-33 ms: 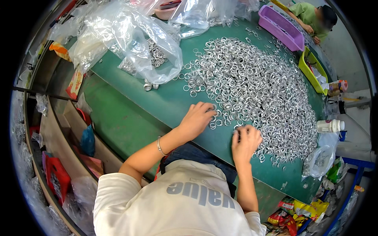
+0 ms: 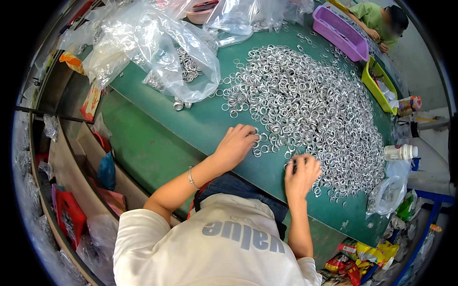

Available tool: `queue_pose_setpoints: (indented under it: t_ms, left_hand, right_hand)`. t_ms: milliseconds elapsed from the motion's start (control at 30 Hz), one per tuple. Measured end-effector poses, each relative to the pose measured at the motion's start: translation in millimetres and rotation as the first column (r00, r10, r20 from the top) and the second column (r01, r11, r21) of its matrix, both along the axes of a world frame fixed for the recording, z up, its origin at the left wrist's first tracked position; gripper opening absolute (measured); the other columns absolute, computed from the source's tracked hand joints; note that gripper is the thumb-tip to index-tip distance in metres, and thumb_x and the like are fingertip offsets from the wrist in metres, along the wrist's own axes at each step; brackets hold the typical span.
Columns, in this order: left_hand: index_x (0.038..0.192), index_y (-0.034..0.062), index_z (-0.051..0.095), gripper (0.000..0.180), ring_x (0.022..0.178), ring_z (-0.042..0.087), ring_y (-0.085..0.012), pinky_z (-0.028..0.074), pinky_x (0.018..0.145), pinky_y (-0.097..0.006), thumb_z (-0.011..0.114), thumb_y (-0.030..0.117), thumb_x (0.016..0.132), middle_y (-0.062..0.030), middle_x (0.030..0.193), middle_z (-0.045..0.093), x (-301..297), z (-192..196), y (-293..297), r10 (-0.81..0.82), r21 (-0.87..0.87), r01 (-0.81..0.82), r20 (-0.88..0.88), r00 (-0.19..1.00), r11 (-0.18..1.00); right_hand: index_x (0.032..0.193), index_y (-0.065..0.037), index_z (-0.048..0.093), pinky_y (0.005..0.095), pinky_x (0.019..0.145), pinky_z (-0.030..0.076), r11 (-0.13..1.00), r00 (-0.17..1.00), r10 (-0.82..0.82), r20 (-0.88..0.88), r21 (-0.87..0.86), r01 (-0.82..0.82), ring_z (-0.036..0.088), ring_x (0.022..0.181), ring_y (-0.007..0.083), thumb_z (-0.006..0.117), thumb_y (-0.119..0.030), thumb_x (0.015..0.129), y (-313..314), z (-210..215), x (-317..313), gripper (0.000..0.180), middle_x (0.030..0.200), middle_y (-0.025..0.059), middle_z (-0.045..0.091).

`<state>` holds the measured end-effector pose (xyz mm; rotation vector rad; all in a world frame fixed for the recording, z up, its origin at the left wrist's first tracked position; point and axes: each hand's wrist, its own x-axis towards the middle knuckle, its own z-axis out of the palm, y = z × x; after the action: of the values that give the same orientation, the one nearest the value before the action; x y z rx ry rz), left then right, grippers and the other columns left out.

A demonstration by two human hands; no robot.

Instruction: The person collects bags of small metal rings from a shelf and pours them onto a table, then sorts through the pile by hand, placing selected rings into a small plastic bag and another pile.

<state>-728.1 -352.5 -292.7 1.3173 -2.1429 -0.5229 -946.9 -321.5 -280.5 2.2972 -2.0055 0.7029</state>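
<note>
A wide heap of silver metal rings (image 2: pixel 310 105) covers much of the green tabletop (image 2: pixel 186 128). My left hand (image 2: pixel 237 143) is at the heap's near left edge, its fingers curled with a ring at the tips. Several loose rings lie just beside those fingertips. My right hand (image 2: pixel 302 175) is bent over the near edge of the heap, thumb and fingers drawn together. A ring shows by the right thumb; the rest of that grip is hidden under the fingers.
A clear plastic bag (image 2: pixel 181 66) with more rings lies at the far left. Beyond the heap stand a purple basket (image 2: pixel 339 34) and a yellow-green basket (image 2: pixel 379 88). A white bottle (image 2: pixel 400 152) stands at right. Another person (image 2: pixel 379 24) works at the far right.
My right hand has shifted slightly to the right, toward the heap. The left hand has moved a little to the left, its fingers still curled.
</note>
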Motion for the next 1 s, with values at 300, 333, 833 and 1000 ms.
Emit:
queue_pose_setpoints:
  t_ms: [300, 333, 833, 1000]
  left_hand:
    - [0.088, 0.0032, 0.06, 0.016, 0.09, 0.053, -0.0252, 0.041, 0.076, -0.033, 0.065, -0.001, 0.074, -0.007, 0.099, 0.057, 1, 2, 13, 0.115, -0.047, -0.121, -0.119, 0.986, 0.992]
    - [0.088, 0.0032, 0.06, 0.016, 0.09, 0.054, -0.0251, 0.041, 0.076, -0.033, 0.066, -0.001, 0.074, -0.0068, 0.099, 0.057, 2, 3, 14, 0.128, -0.041, -0.134, -0.116, 0.985, 0.99]
    - [0.092, 0.0011, 0.061, 0.018, 0.086, 0.055, -0.0266, 0.044, 0.073, -0.037, 0.066, 0.0, 0.074, -0.0093, 0.095, 0.055, 16, 0, 8, 0.212, -0.031, -0.216, -0.109, 0.971, 0.976]
    - [0.087, -0.0003, 0.057, 0.014, 0.087, 0.054, -0.0282, 0.045, 0.075, -0.038, 0.064, -0.001, 0.075, -0.0093, 0.094, 0.053, 18, 8, 1, 0.164, 0.054, -0.159, -0.105, 0.981, 0.986]
  right_hand:
    - [0.093, -0.008, 0.062, 0.0403, 0.081, 0.032, 0.99, 0.987, 0.142, 0.08, -0.04, -0.139, 0.048, 0.097, 0.0277, 0.065, -0.009, 0.077, -19, 0, 25, 0.016, 0.102, 0.0085, 0.053]
    - [0.093, -0.008, 0.062, 0.0399, 0.08, 0.032, 0.992, 0.989, 0.12, 0.085, -0.048, -0.116, 0.048, 0.096, 0.0273, 0.065, -0.009, 0.077, -18, -4, 24, 0.016, 0.1, 0.0081, 0.053]
    - [0.084, -0.007, 0.06, 0.0391, 0.081, 0.031, 0.991, 0.992, 0.12, 0.048, -0.072, -0.117, 0.049, 0.089, 0.0245, 0.067, -0.01, 0.075, -22, -4, 16, 0.012, 0.094, 0.0053, 0.055]
    - [0.084, -0.007, 0.059, 0.039, 0.081, 0.03, 0.989, 0.988, 0.128, 0.082, -0.082, -0.122, 0.05, 0.089, 0.0238, 0.067, -0.008, 0.074, -22, -3, 20, 0.012, 0.092, 0.0051, 0.056]
